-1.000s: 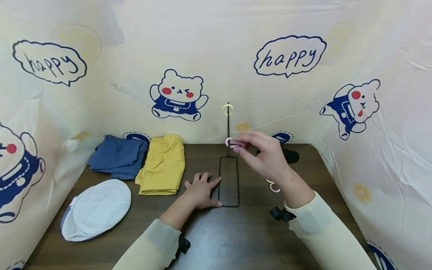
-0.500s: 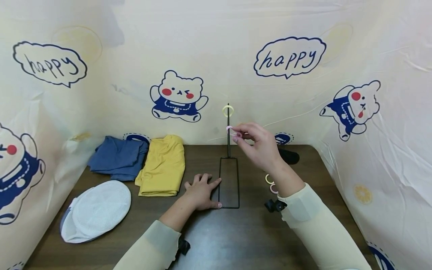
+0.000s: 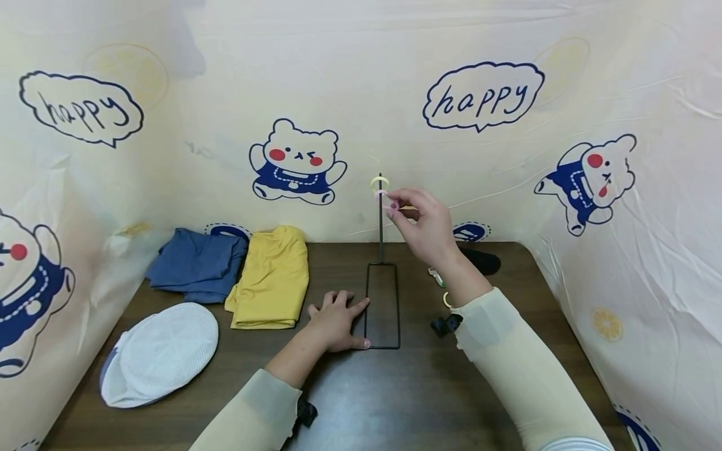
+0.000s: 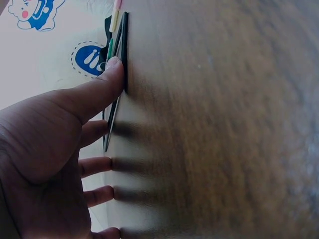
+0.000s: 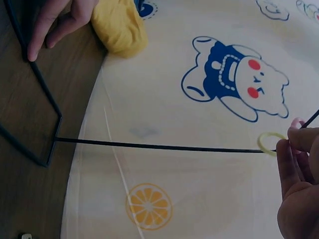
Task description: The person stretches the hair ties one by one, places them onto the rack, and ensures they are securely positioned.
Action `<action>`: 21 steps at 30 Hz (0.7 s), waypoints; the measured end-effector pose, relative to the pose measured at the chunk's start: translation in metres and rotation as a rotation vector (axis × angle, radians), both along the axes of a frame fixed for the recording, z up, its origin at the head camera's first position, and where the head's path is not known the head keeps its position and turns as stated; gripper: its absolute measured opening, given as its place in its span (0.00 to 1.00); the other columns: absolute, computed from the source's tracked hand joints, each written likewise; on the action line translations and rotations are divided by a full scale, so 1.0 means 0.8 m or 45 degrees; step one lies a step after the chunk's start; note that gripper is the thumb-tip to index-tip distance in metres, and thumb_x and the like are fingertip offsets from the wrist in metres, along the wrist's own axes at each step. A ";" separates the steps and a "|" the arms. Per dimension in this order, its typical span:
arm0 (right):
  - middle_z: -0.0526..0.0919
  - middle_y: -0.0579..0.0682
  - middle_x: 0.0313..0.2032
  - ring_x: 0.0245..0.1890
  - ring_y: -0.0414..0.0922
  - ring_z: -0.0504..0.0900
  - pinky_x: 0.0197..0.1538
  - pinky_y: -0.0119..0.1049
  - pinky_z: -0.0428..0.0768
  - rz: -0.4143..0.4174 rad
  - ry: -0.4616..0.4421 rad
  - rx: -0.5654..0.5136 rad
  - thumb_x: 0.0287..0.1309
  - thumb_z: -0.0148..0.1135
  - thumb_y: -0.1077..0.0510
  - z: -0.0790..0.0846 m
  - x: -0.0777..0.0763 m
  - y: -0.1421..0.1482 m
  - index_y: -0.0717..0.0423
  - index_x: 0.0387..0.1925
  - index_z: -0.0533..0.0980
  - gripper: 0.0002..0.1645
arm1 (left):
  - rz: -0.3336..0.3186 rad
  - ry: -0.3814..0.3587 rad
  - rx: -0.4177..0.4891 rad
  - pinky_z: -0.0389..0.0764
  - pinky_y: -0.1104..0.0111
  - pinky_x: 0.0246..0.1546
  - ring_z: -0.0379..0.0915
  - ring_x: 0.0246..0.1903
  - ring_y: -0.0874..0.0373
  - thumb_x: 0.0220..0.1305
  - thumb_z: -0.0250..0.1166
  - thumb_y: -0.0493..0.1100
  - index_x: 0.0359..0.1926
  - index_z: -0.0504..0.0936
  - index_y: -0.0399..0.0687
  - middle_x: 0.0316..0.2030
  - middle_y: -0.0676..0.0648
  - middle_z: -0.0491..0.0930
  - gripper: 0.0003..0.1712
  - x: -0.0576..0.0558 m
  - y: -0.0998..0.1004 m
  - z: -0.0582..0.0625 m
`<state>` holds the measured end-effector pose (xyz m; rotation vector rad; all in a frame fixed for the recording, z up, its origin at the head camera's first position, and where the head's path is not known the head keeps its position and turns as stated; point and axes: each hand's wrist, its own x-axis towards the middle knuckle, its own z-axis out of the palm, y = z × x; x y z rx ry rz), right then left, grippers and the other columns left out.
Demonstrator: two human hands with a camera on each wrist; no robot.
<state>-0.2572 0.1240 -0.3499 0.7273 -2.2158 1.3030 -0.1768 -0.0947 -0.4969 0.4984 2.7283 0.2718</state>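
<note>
Fingers, right (image 3: 413, 196): pinch pink ring (image 5: 296, 120) | fingers, left (image 3: 341, 299): spread, touching frame (image 3: 398, 307) | table sides (image 3: 544, 297) distant

The person's bare left hand (image 3: 335, 326) is low, palm downward, with its fingers and thumb spread. The bare right hand (image 3: 424, 227) is raised higher, thumb and forefinger making a pinch. Both arms (image 3: 289, 363), in cream-coloured sleeves (image 3: 248, 407), reach forward.
</note>
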 end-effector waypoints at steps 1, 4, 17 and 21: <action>0.84 0.53 0.48 0.47 0.45 0.85 0.50 0.39 0.85 -0.015 -0.009 -0.009 0.64 0.72 0.64 0.000 -0.003 -0.001 0.58 0.53 0.85 0.16 | -0.001 -0.002 0.001 0.56 0.25 0.60 0.47 0.75 0.34 0.57 0.70 0.74 0.81 0.60 0.70 0.78 0.44 0.55 0.55 0.000 0.000 0.000; 0.83 0.51 0.50 0.48 0.43 0.85 0.50 0.39 0.85 -0.058 -0.044 -0.023 0.65 0.72 0.62 0.001 -0.012 -0.006 0.57 0.53 0.85 0.16 | -0.006 -0.009 0.002 0.57 0.25 0.60 0.48 0.75 0.34 0.57 0.70 0.74 0.81 0.60 0.70 0.78 0.43 0.55 0.55 -0.001 -0.001 0.000; 0.82 0.53 0.54 0.48 0.45 0.87 0.53 0.38 0.84 -0.092 -0.109 -0.046 0.62 0.73 0.64 -0.003 -0.017 0.002 0.59 0.56 0.82 0.20 | -0.005 -0.011 0.005 0.57 0.25 0.59 0.47 0.75 0.35 0.57 0.70 0.74 0.81 0.60 0.71 0.78 0.44 0.54 0.55 0.000 0.001 -0.003; 0.82 0.55 0.53 0.47 0.46 0.86 0.52 0.41 0.84 -0.073 -0.098 -0.054 0.62 0.73 0.64 -0.008 -0.012 0.012 0.60 0.56 0.82 0.20 | 0.000 0.002 -0.009 0.57 0.26 0.59 0.47 0.75 0.35 0.57 0.70 0.75 0.81 0.59 0.72 0.78 0.44 0.55 0.55 -0.001 0.001 -0.006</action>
